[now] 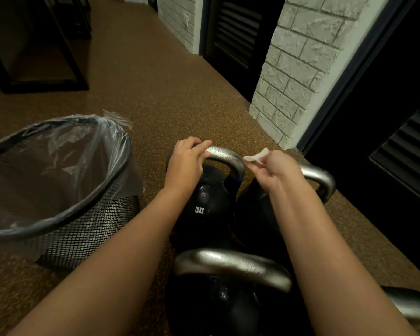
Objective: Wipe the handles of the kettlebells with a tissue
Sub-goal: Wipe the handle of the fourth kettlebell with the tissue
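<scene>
Several black kettlebells with silver handles stand on the floor in front of me. The far left one is marked 12KG (205,204). My left hand (186,163) grips the left end of its silver handle (224,155). My right hand (272,169) pinches a small white tissue (256,156) that touches the right end of that handle. Behind my right wrist shows the handle of a second kettlebell (321,178). A third handle (233,265) lies nearest me, between my forearms. Another handle (407,303) peeks in at the lower right.
A black mesh waste bin (66,221) lined with a clear plastic bag stands close on the left. A white brick pillar (294,76) and dark louvred doors (407,132) rise on the right. Speckled brown floor (143,76) stretches ahead, with a dark frame (41,86) at the far left.
</scene>
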The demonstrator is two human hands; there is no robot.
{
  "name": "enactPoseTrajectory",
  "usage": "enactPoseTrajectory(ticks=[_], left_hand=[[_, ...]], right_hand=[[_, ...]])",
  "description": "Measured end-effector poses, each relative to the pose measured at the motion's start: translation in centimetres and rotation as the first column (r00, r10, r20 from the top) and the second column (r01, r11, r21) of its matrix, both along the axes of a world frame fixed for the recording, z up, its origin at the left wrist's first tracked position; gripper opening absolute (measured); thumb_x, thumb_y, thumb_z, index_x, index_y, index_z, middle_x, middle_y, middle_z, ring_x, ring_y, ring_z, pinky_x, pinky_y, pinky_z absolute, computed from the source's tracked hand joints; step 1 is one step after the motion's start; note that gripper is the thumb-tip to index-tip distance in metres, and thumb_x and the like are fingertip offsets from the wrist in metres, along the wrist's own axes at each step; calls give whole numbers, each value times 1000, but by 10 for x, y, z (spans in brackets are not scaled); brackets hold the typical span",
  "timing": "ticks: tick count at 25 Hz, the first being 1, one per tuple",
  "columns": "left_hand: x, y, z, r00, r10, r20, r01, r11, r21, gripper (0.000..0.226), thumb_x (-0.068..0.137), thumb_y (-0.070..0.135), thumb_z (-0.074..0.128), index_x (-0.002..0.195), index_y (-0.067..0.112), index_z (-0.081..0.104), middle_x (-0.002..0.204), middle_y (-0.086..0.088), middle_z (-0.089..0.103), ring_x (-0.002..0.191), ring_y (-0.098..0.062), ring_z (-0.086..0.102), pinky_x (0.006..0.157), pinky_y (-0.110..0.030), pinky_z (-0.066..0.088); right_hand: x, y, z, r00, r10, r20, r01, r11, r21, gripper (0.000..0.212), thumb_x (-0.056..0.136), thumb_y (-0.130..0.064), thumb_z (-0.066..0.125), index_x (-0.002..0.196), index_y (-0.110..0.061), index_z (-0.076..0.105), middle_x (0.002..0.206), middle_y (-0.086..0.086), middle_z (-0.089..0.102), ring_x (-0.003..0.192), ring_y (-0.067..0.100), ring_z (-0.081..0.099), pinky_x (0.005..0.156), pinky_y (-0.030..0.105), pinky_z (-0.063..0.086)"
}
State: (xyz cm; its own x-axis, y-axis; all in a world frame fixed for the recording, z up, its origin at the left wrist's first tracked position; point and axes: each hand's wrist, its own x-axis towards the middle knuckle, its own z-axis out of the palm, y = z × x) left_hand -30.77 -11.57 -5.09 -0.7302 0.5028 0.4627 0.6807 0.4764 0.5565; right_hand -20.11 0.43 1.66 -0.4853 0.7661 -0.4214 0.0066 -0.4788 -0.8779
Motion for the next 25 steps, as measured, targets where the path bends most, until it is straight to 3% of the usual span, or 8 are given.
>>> enactPoseTrajectory(ticks=[1, 3, 6, 11, 13, 17, 23, 25], left_hand=[[0, 0, 0, 1000, 2, -1, -2, 1000, 2, 30, 92, 18, 54, 121, 16, 62, 112, -6, 59, 107, -23, 49, 90, -28, 38], [0, 0, 0, 1000, 6, 3, -6, 1000, -4, 30, 92, 18, 54, 122, 17, 62, 113, -6, 58, 108, -23, 48, 90, -27, 37], [1, 0, 0, 1000, 4, 5, -4, 1000, -15, 31, 92, 17, 54, 122, 18, 62, 114, -5, 58, 109, -22, 48, 90, -27, 38], [1, 0, -2, 1000, 13, -28, -13, 1000, -3, 30, 92, 17, 55, 121, 17, 62, 113, -5, 59, 108, -22, 49, 89, -29, 40], [1, 0, -2, 999, 17, -29, -17, 1000, -7, 30, 92, 17, 54, 121, 17, 62, 113, -5, 59, 109, -21, 49, 89, -28, 39], [1, 1, -4, 999, 14, -29, -14, 1000, 7, 30, 91, 16, 56, 120, 18, 63, 111, -5, 59, 107, -22, 49, 88, -28, 40], [2, 0, -3, 999, 21, -33, -20, 1000, 8, 31, 91, 15, 55, 120, 17, 62, 114, -6, 59, 109, -23, 49, 90, -28, 39], [2, 1, -2, 999, 24, -34, -24, 1000, -10, 31, 91, 16, 54, 122, 18, 62, 115, -5, 58, 110, -22, 48, 90, -27, 38]], right_hand=[[-2, -3, -1, 986, 10, 166, -46, 976, 211, 44, 92, 11, 35, 135, 3, 41, 121, 16, 52, 105, 29, 54, 96, 39, 47], [-6, -6, -13, 880, 33, 473, -317, 784, 534, 45, 90, 3, 44, 133, -8, 50, 127, 12, 56, 102, 24, 55, 93, 32, 46], [-10, -11, -28, 690, 107, 716, -632, 571, 524, 48, 89, 0, 43, 135, -10, 49, 131, 16, 54, 122, 31, 48, 102, 29, 36], [1, -11, -38, 774, 128, 620, -622, 332, 709, 58, 85, 9, 42, 139, -15, 44, 134, 11, 54, 126, 26, 47, 99, 16, 30], [6, -8, -47, 792, 126, 597, -594, 384, 707, 57, 87, 8, 42, 139, -16, 43, 130, 12, 57, 122, 27, 51, 94, 12, 31], [-8, 1, -38, 695, 125, 708, -674, 457, 580, 53, 87, 2, 42, 136, -17, 48, 122, 16, 61, 117, 32, 52, 97, 27, 38], [2, -21, -49, 801, 96, 591, -598, 138, 789, 64, 78, 13, 41, 138, -9, 43, 143, 12, 44, 128, 28, 45, 107, 23, 28], [8, -18, -53, 822, 105, 559, -569, 167, 805, 63, 78, 16, 41, 137, -7, 45, 147, 11, 39, 134, 23, 40, 108, 14, 20]])
